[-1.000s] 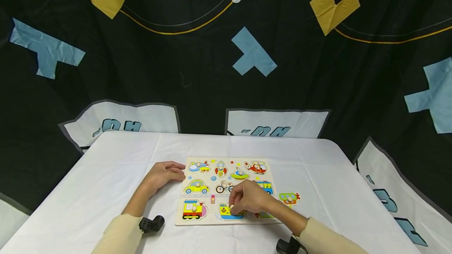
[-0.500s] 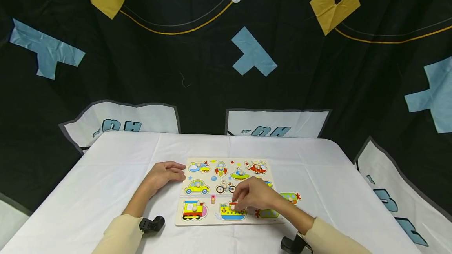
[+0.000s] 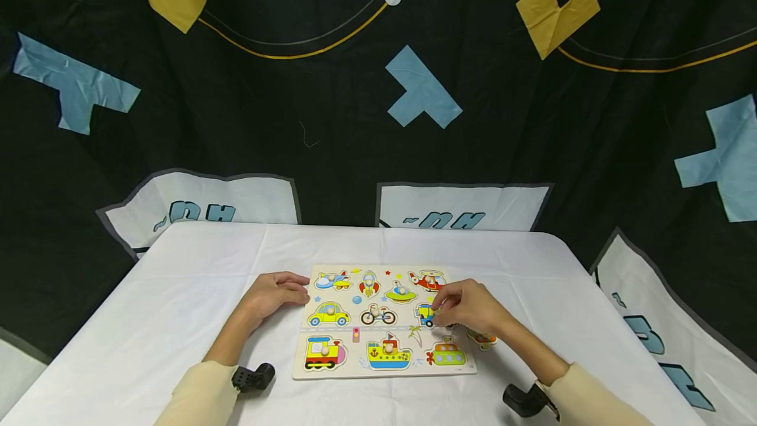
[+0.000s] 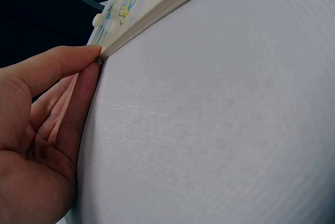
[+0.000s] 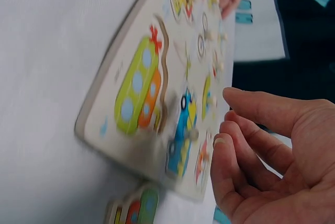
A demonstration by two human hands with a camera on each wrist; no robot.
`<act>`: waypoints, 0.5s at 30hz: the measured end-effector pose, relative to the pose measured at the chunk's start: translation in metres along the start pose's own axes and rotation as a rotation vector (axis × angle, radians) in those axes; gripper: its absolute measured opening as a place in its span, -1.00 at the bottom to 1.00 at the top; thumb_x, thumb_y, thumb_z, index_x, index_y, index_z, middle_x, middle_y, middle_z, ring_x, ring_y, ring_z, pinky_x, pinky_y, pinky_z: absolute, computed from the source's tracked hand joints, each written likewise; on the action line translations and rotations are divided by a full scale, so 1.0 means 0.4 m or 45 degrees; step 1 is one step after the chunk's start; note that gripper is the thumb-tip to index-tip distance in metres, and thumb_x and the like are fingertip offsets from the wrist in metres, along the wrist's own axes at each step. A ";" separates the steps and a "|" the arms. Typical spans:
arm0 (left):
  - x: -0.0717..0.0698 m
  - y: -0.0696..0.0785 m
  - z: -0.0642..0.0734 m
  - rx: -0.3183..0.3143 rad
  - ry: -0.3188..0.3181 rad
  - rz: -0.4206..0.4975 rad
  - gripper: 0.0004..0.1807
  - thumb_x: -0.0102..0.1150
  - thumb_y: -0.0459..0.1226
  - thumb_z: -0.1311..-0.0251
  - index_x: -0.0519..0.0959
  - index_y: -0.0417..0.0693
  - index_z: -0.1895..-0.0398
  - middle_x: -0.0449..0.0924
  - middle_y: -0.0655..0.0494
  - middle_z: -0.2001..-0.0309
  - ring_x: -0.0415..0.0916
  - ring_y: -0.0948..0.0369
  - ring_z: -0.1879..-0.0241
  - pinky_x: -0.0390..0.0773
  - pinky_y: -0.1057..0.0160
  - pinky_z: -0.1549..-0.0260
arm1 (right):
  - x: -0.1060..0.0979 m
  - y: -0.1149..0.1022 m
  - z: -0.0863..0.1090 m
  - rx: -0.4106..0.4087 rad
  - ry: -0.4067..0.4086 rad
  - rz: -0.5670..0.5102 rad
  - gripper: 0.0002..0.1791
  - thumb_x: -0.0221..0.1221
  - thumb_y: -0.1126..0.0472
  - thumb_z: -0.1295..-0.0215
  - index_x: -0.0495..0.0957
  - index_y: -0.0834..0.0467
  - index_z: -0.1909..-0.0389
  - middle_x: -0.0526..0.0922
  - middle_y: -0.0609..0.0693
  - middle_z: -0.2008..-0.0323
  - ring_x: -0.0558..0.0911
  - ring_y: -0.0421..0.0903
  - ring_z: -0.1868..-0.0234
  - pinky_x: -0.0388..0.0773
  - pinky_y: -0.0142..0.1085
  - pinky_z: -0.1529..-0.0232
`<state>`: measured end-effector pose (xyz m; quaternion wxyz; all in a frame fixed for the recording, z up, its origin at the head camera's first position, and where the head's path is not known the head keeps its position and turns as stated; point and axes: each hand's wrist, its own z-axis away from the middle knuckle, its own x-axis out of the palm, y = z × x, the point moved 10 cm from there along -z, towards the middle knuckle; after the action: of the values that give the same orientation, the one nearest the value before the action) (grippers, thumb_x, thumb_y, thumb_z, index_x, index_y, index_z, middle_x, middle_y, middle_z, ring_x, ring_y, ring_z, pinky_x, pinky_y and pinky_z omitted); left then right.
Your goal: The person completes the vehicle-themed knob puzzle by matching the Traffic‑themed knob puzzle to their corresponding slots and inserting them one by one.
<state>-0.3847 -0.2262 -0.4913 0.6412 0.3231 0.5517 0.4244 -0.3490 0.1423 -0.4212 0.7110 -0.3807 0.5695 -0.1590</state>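
Observation:
A wooden peg puzzle board (image 3: 387, 334) with vehicle pictures lies before me. My left hand (image 3: 275, 296) is at its left edge; in the left wrist view, thumb and finger pinch that edge (image 4: 152, 22). My right hand (image 3: 470, 307) hovers over the board's right side by the blue and yellow bus piece (image 3: 424, 314), fingers loosely bent and apart, with nothing visible between them. The knobbed ship piece (image 3: 388, 355) sits in the bottom row. The submarine spot (image 5: 138, 90) shows no knob; a loose submarine piece (image 3: 481, 339) lies off the board's right edge, partly under my hand.
Other knobbed pieces sit on the board, including a train (image 3: 324, 352), a car (image 3: 329, 313), a bicycle (image 3: 378, 314) and a helicopter (image 3: 428, 280). A white cloth (image 3: 236, 248) covers the table. Behind it hangs a black curtain (image 3: 266, 117).
My right hand has let go of the ship's knob and moved right and farther back to near the bus. The submarine spot is now uncovered. My left hand has stayed in place.

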 end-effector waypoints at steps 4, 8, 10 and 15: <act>0.002 0.001 0.000 0.005 -0.006 0.004 -0.53 0.48 -0.24 -0.02 0.69 -0.09 -0.07 0.80 0.09 0.22 0.67 0.18 0.07 0.47 -0.03 -0.15 | -0.038 0.031 0.015 0.023 0.035 0.026 -0.79 0.48 0.22 -0.05 0.71 0.17 0.30 0.60 -0.07 0.55 0.54 -0.13 0.46 0.45 -0.32 0.40; 0.003 0.002 0.000 0.008 -0.006 0.007 -0.53 0.48 -0.24 -0.02 0.69 -0.09 -0.06 0.81 0.09 0.22 0.67 0.18 0.08 0.48 -0.01 -0.14 | -0.068 0.063 0.031 0.062 0.059 0.057 -0.81 0.47 0.20 -0.06 0.69 0.15 0.33 0.58 -0.07 0.56 0.53 -0.13 0.45 0.45 -0.29 0.38; 0.004 0.003 0.000 0.008 -0.006 0.013 -0.54 0.48 -0.24 -0.02 0.69 -0.09 -0.06 0.81 0.09 0.22 0.67 0.18 0.08 0.49 -0.01 -0.14 | -0.081 0.080 0.038 0.092 0.065 0.059 -0.82 0.46 0.20 -0.07 0.68 0.15 0.35 0.58 -0.07 0.56 0.53 -0.12 0.45 0.47 -0.27 0.37; 0.003 0.002 0.002 0.006 -0.002 0.015 -0.54 0.48 -0.25 -0.02 0.69 -0.09 -0.06 0.80 0.09 0.22 0.67 0.18 0.08 0.48 -0.01 -0.14 | -0.101 0.118 0.054 0.162 0.063 0.070 -0.81 0.47 0.20 -0.04 0.67 0.13 0.36 0.59 -0.05 0.54 0.53 -0.11 0.44 0.46 -0.27 0.41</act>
<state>-0.3842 -0.2250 -0.4910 0.6384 0.3283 0.5502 0.4267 -0.3508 0.2079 -0.4262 0.7236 -0.3148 0.5858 -0.1846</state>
